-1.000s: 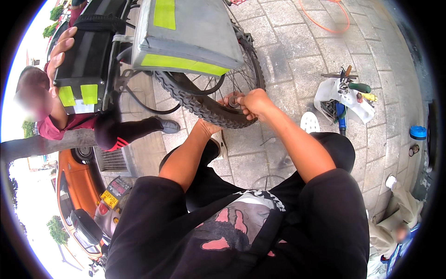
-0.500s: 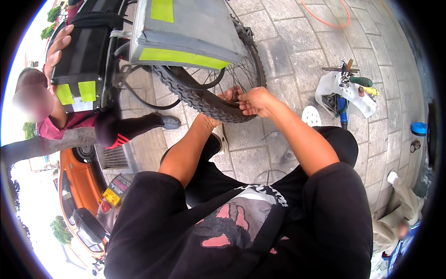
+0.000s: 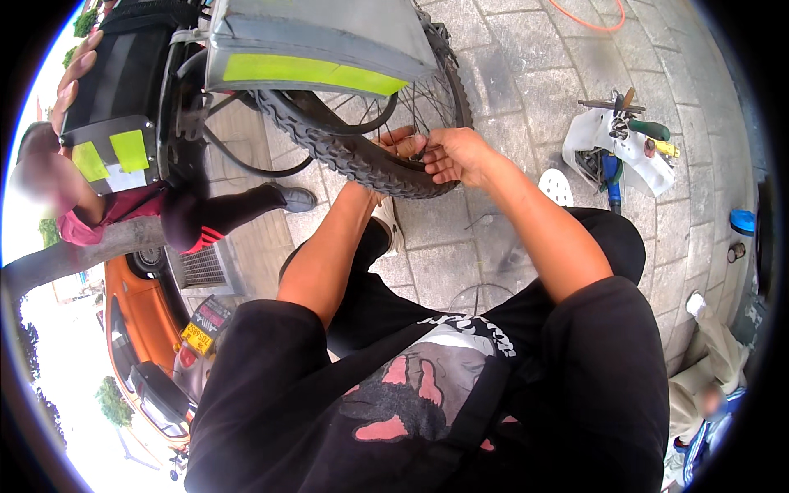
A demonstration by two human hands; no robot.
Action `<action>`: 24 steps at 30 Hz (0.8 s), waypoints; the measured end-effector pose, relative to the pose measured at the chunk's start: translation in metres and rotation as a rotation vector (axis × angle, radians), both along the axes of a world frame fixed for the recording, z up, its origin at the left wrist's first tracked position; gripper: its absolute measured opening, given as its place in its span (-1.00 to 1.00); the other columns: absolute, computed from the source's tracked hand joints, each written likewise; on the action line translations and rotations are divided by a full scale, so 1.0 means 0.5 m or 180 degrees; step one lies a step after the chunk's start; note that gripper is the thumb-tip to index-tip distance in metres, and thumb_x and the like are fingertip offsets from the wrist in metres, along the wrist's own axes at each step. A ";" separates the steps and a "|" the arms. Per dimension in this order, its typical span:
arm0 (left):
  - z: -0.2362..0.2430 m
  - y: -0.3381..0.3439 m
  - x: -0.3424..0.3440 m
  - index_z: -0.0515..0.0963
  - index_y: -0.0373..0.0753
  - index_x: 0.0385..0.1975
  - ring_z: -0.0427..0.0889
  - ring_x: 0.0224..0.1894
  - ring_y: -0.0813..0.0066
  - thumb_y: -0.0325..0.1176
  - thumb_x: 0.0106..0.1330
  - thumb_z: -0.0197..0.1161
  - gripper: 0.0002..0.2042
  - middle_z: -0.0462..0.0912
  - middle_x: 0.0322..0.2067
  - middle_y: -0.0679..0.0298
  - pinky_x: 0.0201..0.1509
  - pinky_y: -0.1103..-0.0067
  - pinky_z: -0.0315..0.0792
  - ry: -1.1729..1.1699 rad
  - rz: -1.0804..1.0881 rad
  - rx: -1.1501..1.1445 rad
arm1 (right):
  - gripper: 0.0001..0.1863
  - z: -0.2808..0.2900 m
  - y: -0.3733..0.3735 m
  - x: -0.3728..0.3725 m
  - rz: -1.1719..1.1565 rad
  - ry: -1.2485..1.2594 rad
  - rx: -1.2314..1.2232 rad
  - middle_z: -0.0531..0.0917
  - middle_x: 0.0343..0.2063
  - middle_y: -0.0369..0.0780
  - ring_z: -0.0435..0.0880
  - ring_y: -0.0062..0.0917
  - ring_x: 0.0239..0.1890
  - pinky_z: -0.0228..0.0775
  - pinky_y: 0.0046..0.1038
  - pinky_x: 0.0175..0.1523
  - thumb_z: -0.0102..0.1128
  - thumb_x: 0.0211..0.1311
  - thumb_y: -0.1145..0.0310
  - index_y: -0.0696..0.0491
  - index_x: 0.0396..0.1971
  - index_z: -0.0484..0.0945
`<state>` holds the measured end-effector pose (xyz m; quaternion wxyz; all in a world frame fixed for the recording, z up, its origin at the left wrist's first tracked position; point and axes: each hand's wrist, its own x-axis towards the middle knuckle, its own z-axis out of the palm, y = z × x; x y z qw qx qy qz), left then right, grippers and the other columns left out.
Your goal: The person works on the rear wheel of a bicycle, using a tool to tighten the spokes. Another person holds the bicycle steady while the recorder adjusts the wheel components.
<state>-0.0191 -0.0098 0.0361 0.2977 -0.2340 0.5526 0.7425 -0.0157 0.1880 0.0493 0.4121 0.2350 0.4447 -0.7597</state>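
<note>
Bright daylight burns out the sky (image 3: 78, 349) at left; paving slabs (image 3: 532, 96) curve toward the dark fisheye rim; a person's head (image 3: 51, 168) at left is blurred.

Head-worn fisheye, steeply downward over the wheel (image 3: 353, 163)

The knobbly black tyre (image 3: 362, 167) of a spoked wheel is reached around by the left hand (image 3: 400, 146), and close beside its fingers, at the tyre's inner edge, the right hand (image 3: 462, 156) is held with fingers curled (what lies between them is too small to be made out). The wheel is partly covered by a grey box (image 3: 320, 33), while a black case (image 3: 115, 90) is touched by another person's hand (image 3: 69, 86). On the paving (image 3: 509, 123), tools are held in a white container (image 3: 660, 174).
</note>
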 end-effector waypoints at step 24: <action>0.040 0.009 0.018 0.53 -0.23 -0.06 0.53 -0.37 0.48 -0.15 0.45 0.27 -0.71 0.60 -0.19 0.26 -0.33 0.49 0.56 -0.0003 0.0375 0.0019 | -0.73 -0.001 -0.032 -0.004 -0.0877 0.0291 0.0350 0.58 -0.47 -0.23 0.62 -0.52 -0.53 0.55 -0.47 -0.49 0.34 0.29 0.27 0.19 -0.40 0.56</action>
